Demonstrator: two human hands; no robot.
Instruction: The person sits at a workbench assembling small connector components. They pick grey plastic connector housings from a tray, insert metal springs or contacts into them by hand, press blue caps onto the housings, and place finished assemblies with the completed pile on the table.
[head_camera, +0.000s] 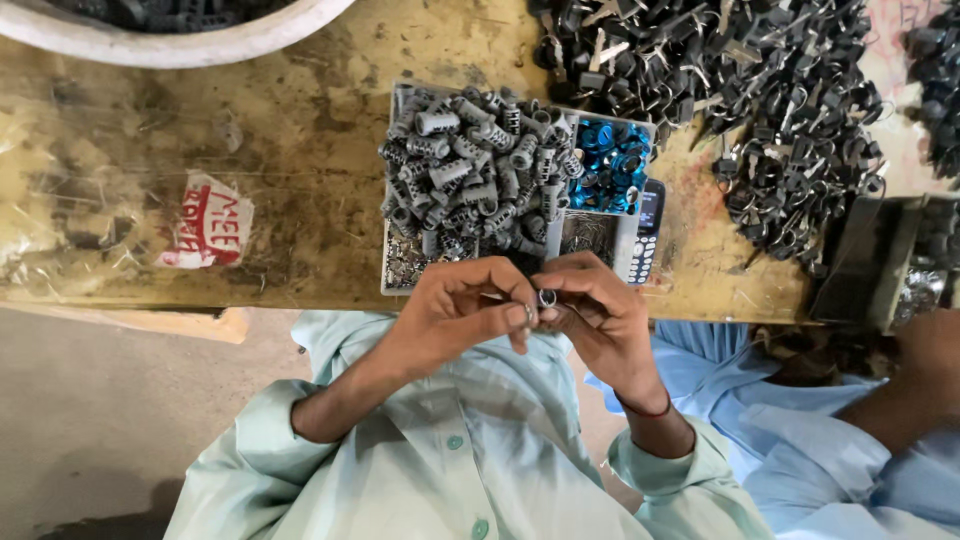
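Both hands' fingers (520, 312) pinch one small ring (547, 297), probably metal, off the bench (300, 150) edge; slip drops it into lap.

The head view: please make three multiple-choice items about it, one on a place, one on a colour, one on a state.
1. Where does the mobile phone lie?
A. at the tray's edge beside the blue parts
B. inside the white bowl
C. on the floor

2. What colour are the ribbed cylinders heaped in the tray?
A. red
B. grey
C. yellow

3. How is the small ring part held?
A. it lies loose on the table
B. between the fingertips of both hands
C. in one closed fist

Answers: 1 A, the phone rests along the tray's side next to the blue rings. 2 B, the heap is plainly grey. 3 B, the left hand and right hand meet on it.
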